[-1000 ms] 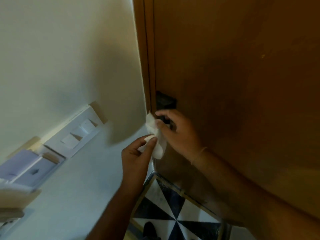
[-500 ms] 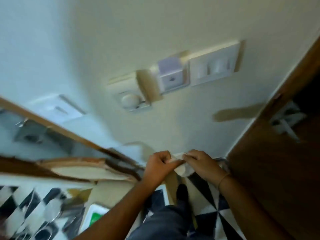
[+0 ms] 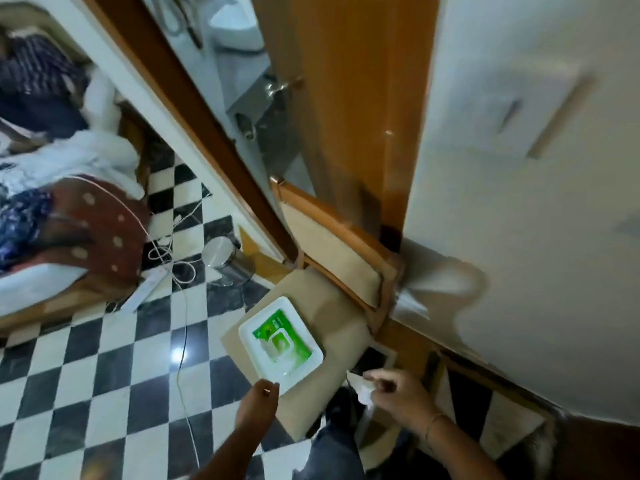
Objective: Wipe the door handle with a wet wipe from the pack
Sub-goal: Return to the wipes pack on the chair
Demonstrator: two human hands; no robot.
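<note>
Green and white, the wet wipe pack point(image 3: 282, 341) lies flat on the beige seat of a wooden chair point(image 3: 332, 299) that stands on the black-and-white checkered floor point(image 3: 104, 375) against the cream wall point(image 3: 519, 202). The right hand point(image 3: 398, 391) pinches a crumpled white wipe point(image 3: 362, 388) between thumb and fingers, just right of the pack and apart from it. The left hand point(image 3: 256, 407) hovers at the pack's near corner with fingers loosely curled and holding nothing, while a silver door handle point(image 3: 275, 90) shows well above on the brown door point(image 3: 346, 98).
</note>
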